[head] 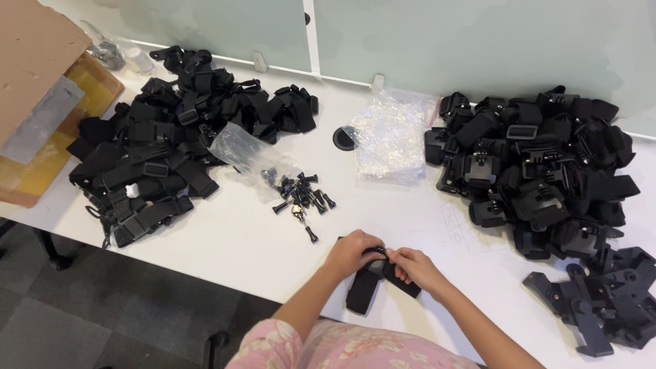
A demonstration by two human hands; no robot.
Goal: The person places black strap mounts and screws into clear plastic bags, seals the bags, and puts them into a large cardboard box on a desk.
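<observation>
Gripping a black strap (365,285) at the near edge of the white table (232,239), both hands meeting over its upper end. Left hand (352,253) curling its fingers (374,251) around a small black piece at the top of the strap; right hand (415,268) pinching the same spot from the other side, fingers (396,263) clenched on the strap. Strap's loose ends trailing down toward the person and over the table edge, just above a pink flowered sleeve (328,348).

Lying just beyond the hands: a scatter of black thumbscrews (304,195), spilling from a clear plastic bag (249,154). Heaping far left, well apart from the hands: a big pile of black straps (171,137), next to a cardboard box (41,96). Piling up on the right: black mounts with straps (540,164), and nearer the edge, a smaller cluster of black plastic brackets (601,301). Sitting between the two piles, near the rear glass partition: a crumpled bag of clear wrap (389,137), just beside a round black cable hole (345,138).
</observation>
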